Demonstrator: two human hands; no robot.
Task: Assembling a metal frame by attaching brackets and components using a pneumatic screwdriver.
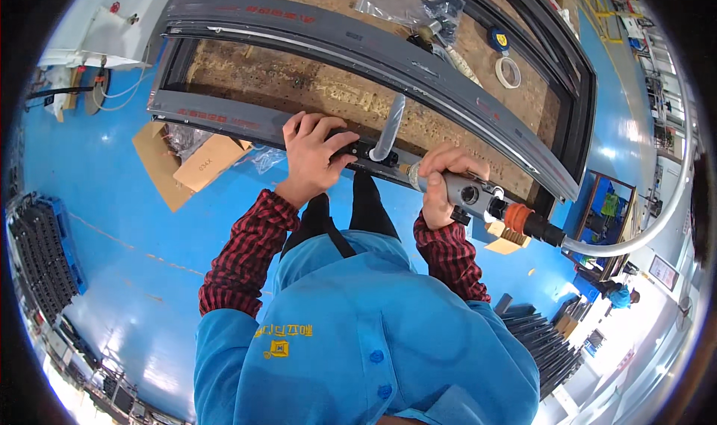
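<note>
My right hand is wrapped around a grey, cylindrical power screwdriver. An orange collar and a pale hose trail from its right end. The tool lies along the near rail of a dark grey metal frame, its nose pointing left. A short translucent tube rises by the nose. On the same rail my left hand has its fingers bent over the edge, with thumb and forefinger closing at a small black fitting. Its tip contact is partly hidden by the fingers.
A second grey profile crosses the frame. On the worn brown workbench lie a clear plastic bag, a blue tape measure and a tape roll. An open cardboard box stands on the blue floor; the pale hose arcs at right.
</note>
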